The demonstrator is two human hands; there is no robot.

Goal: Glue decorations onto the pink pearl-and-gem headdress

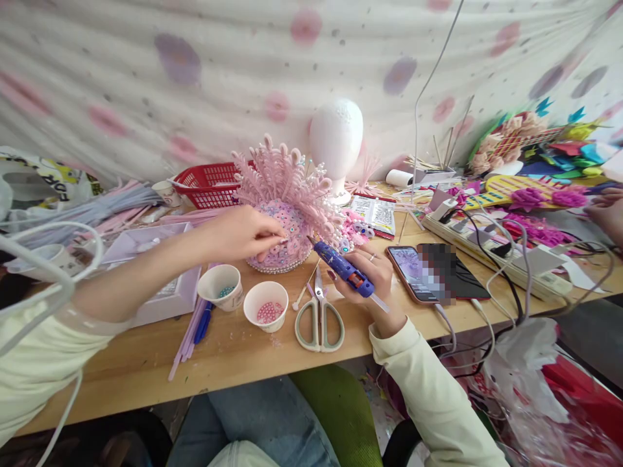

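Note:
A pink headpiece (280, 175) with fuzzy looped stems rising from a beaded, sequinned dome stands at the middle of the table. My left hand (248, 232) reaches to the dome's front with thumb and fingertips pinched together; what lies between them is too small to make out. My right hand (377, 275) is wrapped round a blue glue gun (335, 261), its nozzle pointing at the dome's right side. A glue stick pokes out of the gun's rear. In front stand a paper cup of teal beads (207, 288) and a paper cup of pink beads (253, 319), beside grey-handled scissors (320, 344).
A white foam head (337, 133) and a red basket (192, 178) stand behind. Phones (411, 275) and a cabled power strip (506, 259) lie to the right. Lilac sticks (187, 344), a blue pen (203, 324) and a white box (187, 298) are left. Another person's hand (606, 211) shows far right.

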